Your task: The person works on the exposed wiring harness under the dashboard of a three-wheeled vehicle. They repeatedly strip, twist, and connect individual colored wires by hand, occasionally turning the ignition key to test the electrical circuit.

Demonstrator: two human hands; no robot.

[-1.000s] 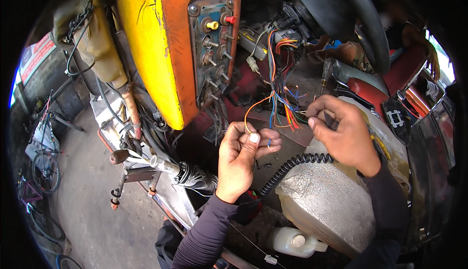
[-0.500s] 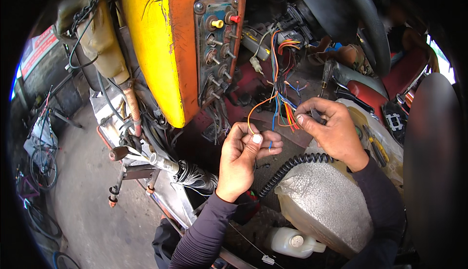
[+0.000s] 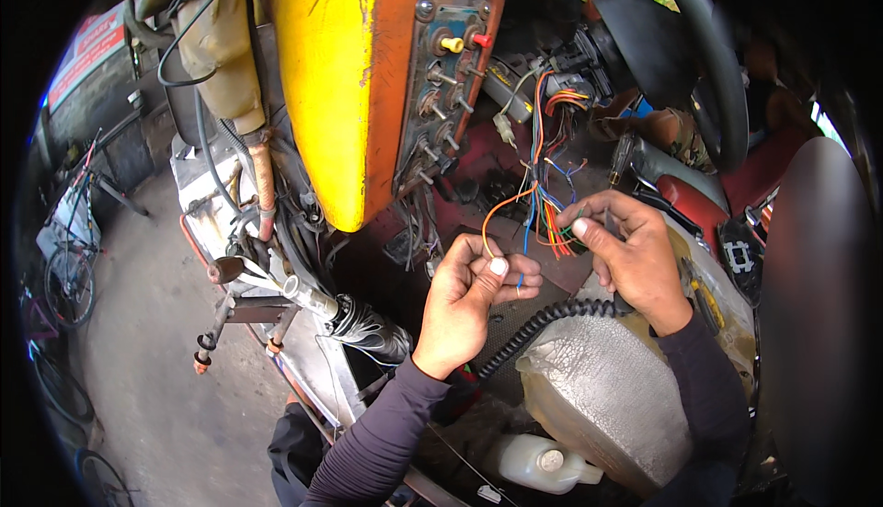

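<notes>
My left hand (image 3: 466,309) is closed, thumb against forefinger, on the end of an orange wire (image 3: 489,219). A blue wire (image 3: 527,231) runs down past its other fingers, its bare tip near them. My right hand (image 3: 635,254) is pinched beside the same wire bundle (image 3: 536,162). Something dark shows between its thumb and forefinger, too hidden to name. Green wire (image 3: 567,232) lies at its fingertips, next to several cut red and orange ends (image 3: 558,248). The bundle hangs from under the steering column.
An orange and yellow panel with toggle switches (image 3: 441,79) stands ahead, left of the steering wheel (image 3: 713,56). A black coiled cable (image 3: 533,328) crosses below my hands, beside a worn silver cover (image 3: 612,378). A white jug (image 3: 543,463) sits lower down. Pliers (image 3: 704,300) lie at right.
The view has shifted, so the panel sits farther right. My right fingers have changed their pose, and green wire now shows at their tips. My left hand keeps its pinch on the orange wire.
</notes>
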